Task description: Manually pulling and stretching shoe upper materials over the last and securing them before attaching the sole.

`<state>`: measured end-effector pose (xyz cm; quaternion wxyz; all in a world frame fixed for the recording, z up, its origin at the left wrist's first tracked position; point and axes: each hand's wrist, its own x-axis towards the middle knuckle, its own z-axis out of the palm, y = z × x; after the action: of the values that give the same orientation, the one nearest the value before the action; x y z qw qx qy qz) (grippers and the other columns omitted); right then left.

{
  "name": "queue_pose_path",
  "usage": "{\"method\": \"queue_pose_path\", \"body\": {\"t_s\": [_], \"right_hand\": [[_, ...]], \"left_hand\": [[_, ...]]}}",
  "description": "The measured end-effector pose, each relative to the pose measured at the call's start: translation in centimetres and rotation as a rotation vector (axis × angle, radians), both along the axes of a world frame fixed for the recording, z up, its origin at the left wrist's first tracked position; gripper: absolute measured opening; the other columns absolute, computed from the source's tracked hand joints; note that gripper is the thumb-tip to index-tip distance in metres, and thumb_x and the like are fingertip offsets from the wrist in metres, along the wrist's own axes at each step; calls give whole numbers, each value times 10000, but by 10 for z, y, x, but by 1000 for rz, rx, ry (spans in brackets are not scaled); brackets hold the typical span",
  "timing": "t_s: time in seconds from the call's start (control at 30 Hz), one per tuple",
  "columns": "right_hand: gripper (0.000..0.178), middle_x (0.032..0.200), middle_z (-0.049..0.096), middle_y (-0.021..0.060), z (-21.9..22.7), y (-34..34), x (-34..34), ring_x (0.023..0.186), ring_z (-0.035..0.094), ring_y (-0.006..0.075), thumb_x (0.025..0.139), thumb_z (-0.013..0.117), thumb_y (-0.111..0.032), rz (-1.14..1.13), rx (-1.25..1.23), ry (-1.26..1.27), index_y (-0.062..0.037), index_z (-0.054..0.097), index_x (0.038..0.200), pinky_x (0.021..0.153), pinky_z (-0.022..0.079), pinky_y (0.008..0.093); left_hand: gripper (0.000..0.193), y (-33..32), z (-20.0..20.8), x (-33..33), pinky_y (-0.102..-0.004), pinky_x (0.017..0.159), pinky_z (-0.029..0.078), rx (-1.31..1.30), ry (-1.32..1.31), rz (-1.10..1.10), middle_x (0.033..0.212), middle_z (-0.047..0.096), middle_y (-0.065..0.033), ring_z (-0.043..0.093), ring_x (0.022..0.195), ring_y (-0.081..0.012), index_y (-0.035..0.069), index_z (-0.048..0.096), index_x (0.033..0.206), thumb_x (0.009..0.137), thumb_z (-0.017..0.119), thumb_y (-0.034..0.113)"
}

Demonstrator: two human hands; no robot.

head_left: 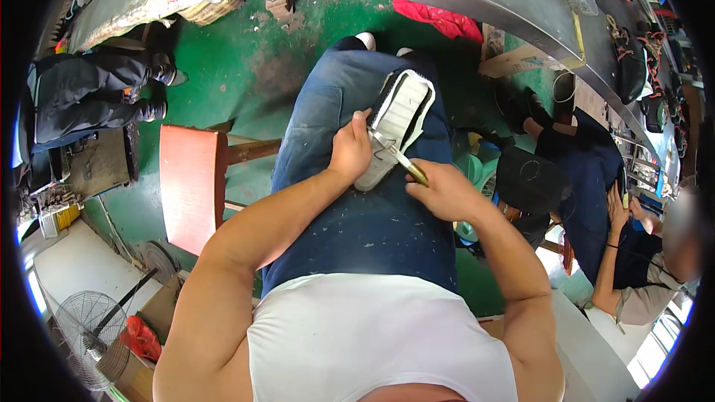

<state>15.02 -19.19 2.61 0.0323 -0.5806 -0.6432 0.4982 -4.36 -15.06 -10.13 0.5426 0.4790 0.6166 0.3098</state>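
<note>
Shoe (404, 113), pale underside up, lay over the seated person's lap, on the dark blue trousers (365, 242), between the two hands. Long axis slanted: wide end far and a bit right, grey end near and a bit left. Dark material edged the far end.

Left hand (351, 150) was the nearer one, right against the shoe. It was clamped on the left edge around mid-length, thumb pointing far; the other fingers were mostly hidden, so their exact hold could not be told.

Right hand (445, 190) sat to the right and nearer the body, wrapped around the brassy handle of a metal tool (402, 159). From that hand the shoe lay left and far. Tool ran from near right to far left, so it crossed the shoe's long axis instead of following it. Key relation: tool head over the middle of the shoe, just beside the left thumb. Whether the head had bitten onto the material or only rested there, cannot tell, too small.

Workbench (491, 1) stood well apart, far side; red seat (192, 187) off left.
</note>
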Motion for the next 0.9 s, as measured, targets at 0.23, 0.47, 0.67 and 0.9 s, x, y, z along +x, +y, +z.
{"method": "queue_pose_path", "body": {"t_s": [0.23,0.47,0.67,0.9], "right_hand": [[510,1085,601,319,-4,-13,18,994,631,441,875,628,-62,147,290,-101,199,456,1278,912,514,437],[478,1098,604,318,-4,0,14,994,633,443,864,634,-52,209,641,-406,174,477,1255,902,515,459],[255,807,675,212,2,46,25,812,671,391,921,627,-224,-95,-279,55,30,610,933,740,517,466],[275,848,695,105,-63,-18,-16,823,694,236,967,613,-174,-593,-276,378,23,608,1158,669,539,367]], "left_hand": [[552,0,21,8,-407,970,487,45,49,-101,1138,671,-308,651,1126,-407,-44,602,1299,1100,299,372],[524,-2,11,6,-424,983,487,96,108,-159,1169,656,-312,626,1136,-452,-58,589,1302,1099,304,333],[452,3,28,5,-436,1009,480,295,140,-240,1326,566,-310,584,1190,-463,-29,464,1431,1073,395,238],[536,14,35,4,-466,975,515,444,317,-502,1499,350,-356,568,1150,-521,139,332,1550,1034,461,201]]}}
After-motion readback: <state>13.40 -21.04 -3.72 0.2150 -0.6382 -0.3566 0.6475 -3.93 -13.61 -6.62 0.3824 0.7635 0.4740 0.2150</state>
